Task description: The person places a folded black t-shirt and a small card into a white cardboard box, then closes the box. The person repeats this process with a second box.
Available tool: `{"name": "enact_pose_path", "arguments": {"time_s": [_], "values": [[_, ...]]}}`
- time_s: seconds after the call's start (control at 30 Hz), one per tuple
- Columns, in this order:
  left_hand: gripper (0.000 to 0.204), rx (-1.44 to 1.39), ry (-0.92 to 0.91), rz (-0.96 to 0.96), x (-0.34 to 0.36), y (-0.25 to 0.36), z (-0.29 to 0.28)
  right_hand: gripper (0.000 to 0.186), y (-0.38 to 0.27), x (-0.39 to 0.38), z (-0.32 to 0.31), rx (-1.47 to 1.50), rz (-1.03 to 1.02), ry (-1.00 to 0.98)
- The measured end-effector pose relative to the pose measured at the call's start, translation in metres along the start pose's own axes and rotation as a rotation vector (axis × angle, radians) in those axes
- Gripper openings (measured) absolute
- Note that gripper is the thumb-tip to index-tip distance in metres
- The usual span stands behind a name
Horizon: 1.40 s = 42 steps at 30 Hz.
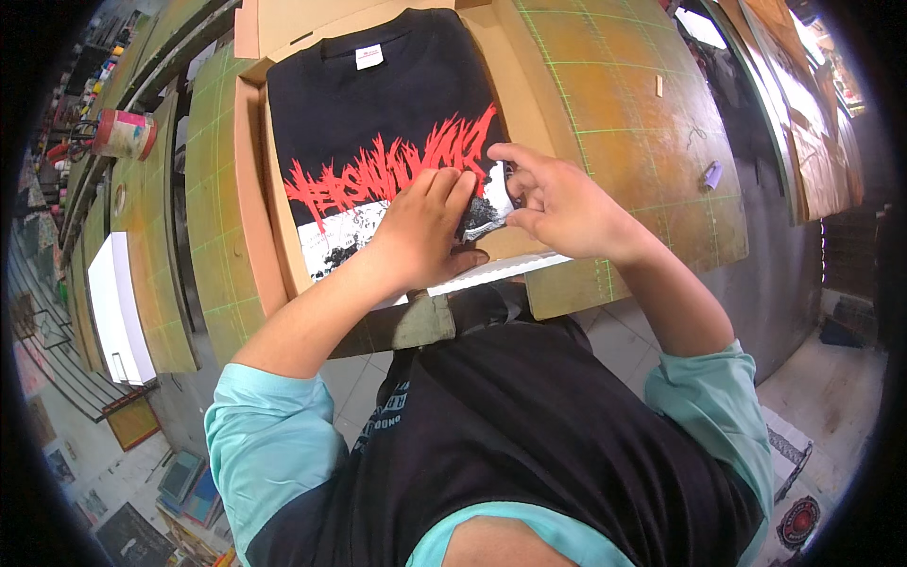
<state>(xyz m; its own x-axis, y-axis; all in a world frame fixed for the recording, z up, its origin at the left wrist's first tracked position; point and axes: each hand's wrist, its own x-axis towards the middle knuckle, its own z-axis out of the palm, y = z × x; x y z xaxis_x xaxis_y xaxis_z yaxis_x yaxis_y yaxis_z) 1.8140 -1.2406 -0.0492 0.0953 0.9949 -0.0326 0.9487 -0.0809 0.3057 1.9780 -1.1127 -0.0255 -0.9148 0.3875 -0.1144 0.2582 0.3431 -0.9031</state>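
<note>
I've left hand (422, 225) flat on folded black fabric T-shirt (378, 106), right hand (564, 203) half-curled beside it, grip unclear; tugging could crease shirt.

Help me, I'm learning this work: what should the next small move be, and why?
Perhaps smooth the black shirt at its right edge with the right hand: its curled fingers are at that edge, while the left hand lies on the red-and-white print.

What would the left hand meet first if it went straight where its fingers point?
The left hand would likely meet spiky red print on the folded black fabric shirt, though depth is hard to judge.
</note>
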Motion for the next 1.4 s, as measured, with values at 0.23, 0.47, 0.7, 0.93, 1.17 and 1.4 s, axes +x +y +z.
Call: {"name": "enact_pose_path", "arguments": {"time_s": [0.23, 0.47, 0.7, 0.93, 1.17, 1.4], "values": [[0.085, 0.029, 0.009, 0.052, 0.000, -0.004, 0.004, 0.060, 0.008, 0.002, 0.000, -0.142, -0.025, -0.037], [0.062, -0.484, -0.106, 0.104, 0.002, -0.028, -0.020, 0.063, -0.026, -0.005, -0.012, -0.327, -0.071, -0.046], [0.083, 0.282, 0.252, -0.386, 0.000, -0.082, -0.029, 0.058, -0.015, 0.004, 0.004, -0.529, -0.259, -0.061], [0.089, 0.333, -0.144, -0.548, 0.004, -0.090, -0.048, 0.057, -0.013, 0.001, 0.019, -0.656, -0.204, -0.076], [0.084, 0.315, -0.075, -0.166, 0.032, -0.114, -0.041, 0.056, -0.030, -0.026, 0.040, -0.358, -0.194, 0.335], [0.088, 0.287, -0.182, -0.139, 0.035, -0.111, -0.047, 0.036, -0.022, -0.118, 0.069, -0.085, -0.062, 1.162]]}}
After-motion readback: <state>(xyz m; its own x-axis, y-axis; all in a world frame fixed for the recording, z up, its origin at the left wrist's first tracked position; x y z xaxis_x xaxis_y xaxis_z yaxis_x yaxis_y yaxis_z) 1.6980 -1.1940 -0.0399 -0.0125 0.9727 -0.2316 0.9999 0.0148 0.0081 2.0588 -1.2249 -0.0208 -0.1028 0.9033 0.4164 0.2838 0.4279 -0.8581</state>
